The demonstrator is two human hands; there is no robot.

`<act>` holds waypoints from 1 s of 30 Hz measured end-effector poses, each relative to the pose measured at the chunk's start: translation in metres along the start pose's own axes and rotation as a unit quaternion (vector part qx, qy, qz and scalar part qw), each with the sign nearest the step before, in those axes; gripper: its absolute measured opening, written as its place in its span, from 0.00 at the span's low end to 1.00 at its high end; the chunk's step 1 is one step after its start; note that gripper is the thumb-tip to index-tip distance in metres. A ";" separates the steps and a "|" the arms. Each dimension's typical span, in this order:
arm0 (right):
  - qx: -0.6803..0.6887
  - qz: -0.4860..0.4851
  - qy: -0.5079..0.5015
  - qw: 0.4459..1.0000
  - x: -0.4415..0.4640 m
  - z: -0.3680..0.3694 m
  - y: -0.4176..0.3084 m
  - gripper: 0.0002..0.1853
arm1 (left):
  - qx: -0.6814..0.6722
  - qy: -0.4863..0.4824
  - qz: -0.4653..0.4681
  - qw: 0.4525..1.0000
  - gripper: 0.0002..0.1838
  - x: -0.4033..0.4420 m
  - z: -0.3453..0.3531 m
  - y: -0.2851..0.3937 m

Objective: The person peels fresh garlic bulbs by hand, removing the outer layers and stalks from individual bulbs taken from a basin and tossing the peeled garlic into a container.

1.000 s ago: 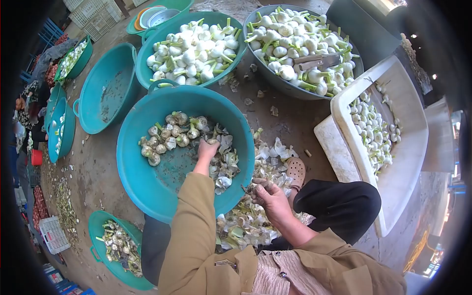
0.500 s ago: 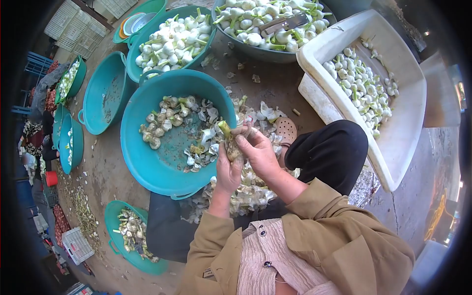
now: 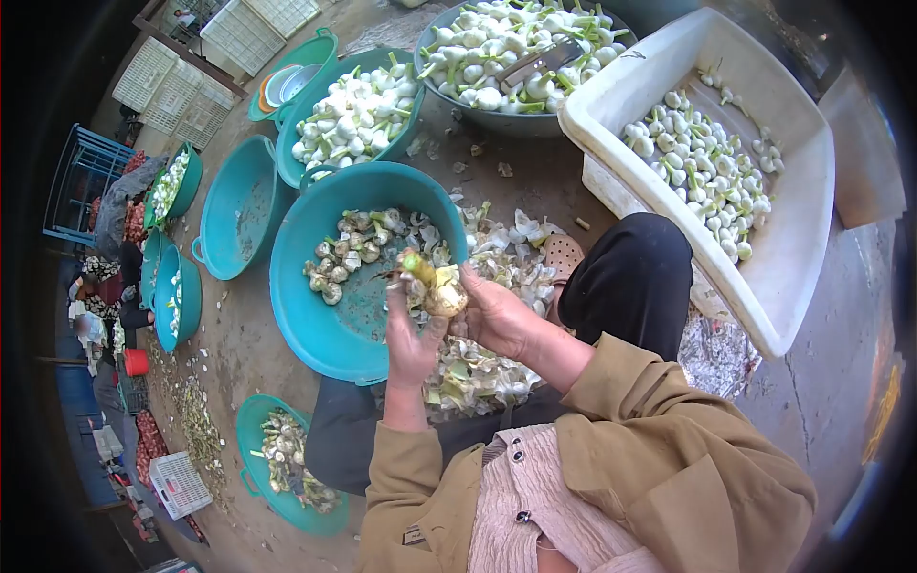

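In front of me, over the edge of the large teal tub [image 3: 296,301], is a garlic bulb [image 3: 445,294] with papery skin and a short cut green stem pointing up and left. My left hand [image 3: 411,349] is closed around its stem side, fingers partly hidden behind it. From the right, my right hand [image 3: 501,320] grips the bulb's side, thumb on top. Inside the tub lie several unpeeled garlic bulbs [image 3: 349,250] and loose skins. More garlic skins [image 3: 482,377] are heaped under my hands and between my legs.
At right stands a white plastic bin [image 3: 783,258] with peeled garlic. Behind are a grey tub [image 3: 516,122] and a green tub [image 3: 406,134], both full of white garlic. Another teal tub [image 3: 215,229] and a green basin [image 3: 287,516] sit to the left. My foot wears a pink clog [image 3: 564,256].
The view has swung, shifting the tubs right. The garlic bulb has turned, its round end now facing up and right. My left hand has moved left, and the hands are farther apart.
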State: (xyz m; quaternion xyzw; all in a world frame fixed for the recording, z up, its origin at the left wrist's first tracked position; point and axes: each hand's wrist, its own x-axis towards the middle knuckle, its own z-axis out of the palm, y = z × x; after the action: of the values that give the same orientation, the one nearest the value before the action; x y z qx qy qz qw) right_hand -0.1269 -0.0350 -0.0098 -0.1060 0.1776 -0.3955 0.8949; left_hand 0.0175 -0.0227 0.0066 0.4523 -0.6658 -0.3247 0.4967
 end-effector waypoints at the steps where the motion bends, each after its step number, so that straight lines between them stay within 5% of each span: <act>1: 0.003 -0.004 0.000 1.000 0.002 -0.004 0.001 0.31 | 0.001 -0.005 0.001 1.000 0.45 0.000 -0.006 0.005; 3: -0.256 -0.100 0.035 0.961 0.005 -0.008 0.004 0.33 | 0.167 0.074 0.021 0.983 0.44 -0.005 -0.020 0.016; 4: -0.256 -0.111 0.051 0.959 0.005 -0.005 0.003 0.33 | 0.348 0.060 0.105 0.930 0.30 0.002 -0.020 0.037; 7: -0.364 -0.148 0.059 0.918 0.009 -0.004 0.006 0.32 | 0.496 -0.069 0.114 0.858 0.18 0.008 -0.034 0.048; 8: -0.480 -0.192 0.062 0.854 0.008 -0.003 0.003 0.31 | 0.471 -0.039 0.127 0.872 0.09 0.012 -0.032 0.050; 9: -0.479 -0.188 0.059 0.855 0.005 -0.001 0.001 0.31 | 0.473 -0.038 0.122 0.872 0.09 0.012 -0.034 0.048; 11: -0.649 -0.363 -0.034 0.668 -0.001 0.007 -0.004 0.31 | 0.433 -0.031 -0.070 0.898 0.07 0.009 -0.045 0.035; 12: -0.662 -0.362 -0.051 0.654 -0.005 0.014 -0.007 0.30 | 0.287 -0.057 -0.184 0.939 0.07 0.007 -0.059 0.016; 13: -0.663 -0.358 -0.059 0.655 -0.006 0.014 -0.006 0.30 | 0.287 -0.050 -0.189 0.938 0.07 0.003 -0.063 0.008; 14: -0.614 -0.334 -0.068 0.712 -0.005 0.012 -0.006 0.29 | 0.006 -0.053 -0.317 0.947 0.08 -0.001 -0.067 0.003; 15: -0.560 -0.310 -0.075 0.765 -0.003 0.011 -0.005 0.29 | -0.275 -0.052 -0.410 0.868 0.09 -0.002 -0.073 -0.001; 16: -0.501 -0.246 -0.059 0.828 0.000 0.006 -0.004 0.30 | -0.371 -0.044 -0.394 0.840 0.11 -0.008 -0.069 0.006; 18: -0.226 -0.121 -0.065 0.964 0.010 -0.002 0.006 0.26 | -0.441 0.055 -0.395 0.804 0.09 -0.020 -0.045 0.009; 19: -0.053 -0.061 -0.044 0.996 0.010 0.002 0.010 0.23 | -0.457 0.112 -0.391 0.791 0.09 -0.023 -0.032 0.013; 20: -0.054 -0.064 -0.041 0.996 0.014 0.002 0.013 0.23 | -0.458 0.109 -0.392 0.790 0.09 -0.028 -0.023 0.011; 22: 0.133 -0.046 0.084 0.987 0.029 -0.010 0.021 0.20 | -0.214 0.073 -0.291 0.930 0.07 -0.037 -0.007 0.006; 23: 0.169 -0.027 0.033 0.985 0.032 -0.022 0.015 0.18 | 0.026 0.002 -0.236 0.971 0.08 -0.043 0.001 0.011; 25: 0.154 -0.086 0.176 0.968 0.039 -0.024 0.017 0.20 | 0.380 -0.232 -0.114 0.888 0.12 -0.045 -0.006 0.024; 29: 0.069 -0.078 0.106 0.989 0.027 -0.014 0.017 0.20 | 0.460 -0.253 -0.184 0.831 0.21 -0.048 -0.029 0.028; 30: 0.045 -0.069 0.100 0.992 0.026 -0.010 0.020 0.20 | 0.434 -0.114 -0.157 0.879 0.25 -0.043 -0.025 0.031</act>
State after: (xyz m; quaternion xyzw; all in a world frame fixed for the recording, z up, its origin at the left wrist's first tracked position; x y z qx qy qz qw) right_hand -0.1016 -0.0417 -0.0310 -0.0373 0.2404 -0.4726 0.8470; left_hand 0.0368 0.0290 0.0255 0.6814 -0.7120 -0.1261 0.1134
